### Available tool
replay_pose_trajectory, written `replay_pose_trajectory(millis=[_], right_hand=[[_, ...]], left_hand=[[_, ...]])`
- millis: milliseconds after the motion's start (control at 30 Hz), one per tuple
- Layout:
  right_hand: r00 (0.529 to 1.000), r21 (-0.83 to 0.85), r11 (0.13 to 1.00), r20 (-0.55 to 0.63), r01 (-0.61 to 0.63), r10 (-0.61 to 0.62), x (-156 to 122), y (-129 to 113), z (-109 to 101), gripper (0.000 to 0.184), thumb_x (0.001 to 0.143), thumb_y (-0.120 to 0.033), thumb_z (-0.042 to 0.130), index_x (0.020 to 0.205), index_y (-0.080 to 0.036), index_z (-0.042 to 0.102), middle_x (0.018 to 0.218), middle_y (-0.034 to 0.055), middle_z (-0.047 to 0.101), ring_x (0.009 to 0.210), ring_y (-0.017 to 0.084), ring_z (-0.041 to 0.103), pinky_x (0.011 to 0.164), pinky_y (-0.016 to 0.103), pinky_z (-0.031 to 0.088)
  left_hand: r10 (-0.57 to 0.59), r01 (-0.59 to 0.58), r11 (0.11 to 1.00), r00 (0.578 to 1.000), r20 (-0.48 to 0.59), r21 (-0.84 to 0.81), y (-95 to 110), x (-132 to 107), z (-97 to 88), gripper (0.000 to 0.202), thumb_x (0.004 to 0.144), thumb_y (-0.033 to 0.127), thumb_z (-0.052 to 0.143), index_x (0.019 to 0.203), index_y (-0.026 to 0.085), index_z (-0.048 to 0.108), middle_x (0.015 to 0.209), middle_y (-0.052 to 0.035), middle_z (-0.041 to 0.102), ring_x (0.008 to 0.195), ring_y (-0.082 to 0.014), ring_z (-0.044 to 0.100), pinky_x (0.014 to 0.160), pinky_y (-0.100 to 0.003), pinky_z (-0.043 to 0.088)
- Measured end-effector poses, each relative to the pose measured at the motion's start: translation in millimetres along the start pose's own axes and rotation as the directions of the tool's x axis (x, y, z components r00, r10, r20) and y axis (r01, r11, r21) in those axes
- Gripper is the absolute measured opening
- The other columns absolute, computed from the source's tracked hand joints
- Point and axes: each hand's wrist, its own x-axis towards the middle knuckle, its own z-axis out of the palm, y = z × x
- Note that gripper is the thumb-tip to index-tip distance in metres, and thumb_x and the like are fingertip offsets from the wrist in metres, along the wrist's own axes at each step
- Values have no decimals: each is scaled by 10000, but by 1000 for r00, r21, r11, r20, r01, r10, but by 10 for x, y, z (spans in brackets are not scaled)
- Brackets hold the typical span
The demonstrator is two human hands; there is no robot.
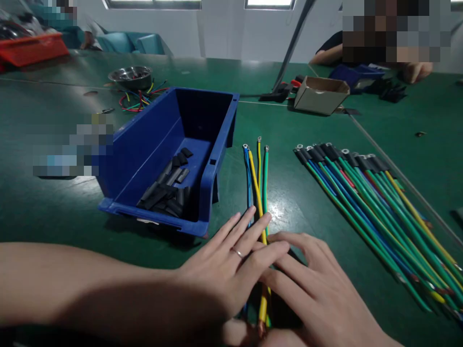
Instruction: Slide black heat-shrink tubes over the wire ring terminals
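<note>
On the worktop (275,120), my left hand (231,260) spreads over wires (257,188), my right hand (307,279) half-curled there; whether either grips, I can't tell.

Cables (255,176) lie between bin (152,140) and cable pile (369,212).

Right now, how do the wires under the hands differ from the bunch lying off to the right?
The wires under the hands are few; the right-hand bunch has many more. The few show bare metal rings at their far ends, while the bunch has black sleeves just below its rings. The few point nearly straight ahead; the bunch lies slanted. Both include blue, green and yellow wires on the green table.
</note>
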Motion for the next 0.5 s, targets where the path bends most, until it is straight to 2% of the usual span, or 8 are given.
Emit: replay_pose_trajectory(millis=[100, 167, 233, 300, 367, 433, 500], right_hand=[[1000, 60, 998, 5, -3, 3, 1, 5, -31, 412, 987, -543, 356, 991, -249, 644, 938, -29, 723, 908, 163, 636, 771, 275, 515], [1000, 123, 992, 8, 21, -22, 20, 18, -57, 459, 957, -610, 383, 1018, -232, 636, 1000, 0, 724, 975, 160, 642, 852, 250, 522], [1000, 171, 985, -14, 27, -24, 34, 35, -75, 434, 953, -600, 410, 1014, -228, 625, 1073, 21, 713, 1063, 149, 630, 938, 225, 499], [998, 201, 980, -62, 4, 9, 24, 53, -80, 409, 950, -590, 422, 1003, -231, 609, 1117, 32, 695, 1102, 134, 612, 957, 204, 486], [995, 213, 977, -97, -13, 34, -16, 74, -76, 466, 915, -650, 417, 1028, -234, 594, 1147, 43, 675, 1134, 142, 589, 953, 218, 492], [992, 189, 982, -121, -23, 47, -71, 95, -79, 548, 864, -718, 418, 1067, -236, 583, 1161, 56, 658, 1163, 168, 563, 957, 259, 496], [990, 116, 991, -116, -64, 77, -121, 116, -97, 601, 835, -760, 404, 1076, -239, 580, 1166, 72, 642, 1172, 196, 547, 962, 311, 495]], left_hand=[[30, -30, 1000, 999, 45, -4, -5, 10, -17, 560, 985, 115, 437, 1507, 68, 241, 1591, -248, 250, 1499, -370, 122, 1160, -587, 329], [25, -25, 1000, 999, 26, 13, -8, 20, -30, 584, 979, 84, 408, 1521, 50, 194, 1595, -245, 237, 1505, -343, 111, 1179, -556, 315], [10, -10, 1000, 1000, -4, 30, -10, 28, -41, 622, 978, 55, 365, 1545, 52, 110, 1604, -242, 207, 1510, -314, 96, 1190, -518, 317], [-1, 1, 999, 1000, 12, 41, -11, 32, -53, 673, 977, 31, 321, 1559, 48, -17, 1603, -261, 180, 1508, -299, 83, 1184, -487, 341], [-10, 8, 998, 1000, 29, 55, -12, 34, -70, 707, 972, 14, 289, 1551, 39, -118, 1596, -280, 175, 1503, -295, 70, 1177, -473, 353], [-7, 5, 997, 1000, 29, 76, -12, 33, -85, 697, 968, 5, 269, 1546, 21, -120, 1588, -285, 200, 1500, -291, 71, 1180, -468, 347], [2, -8, 995, 999, 53, 98, -10, 30, -88, 645, 976, 19, 278, 1546, -7, -24, 1579, -285, 230, 1498, -296, 90, 1183, -461, 343]])
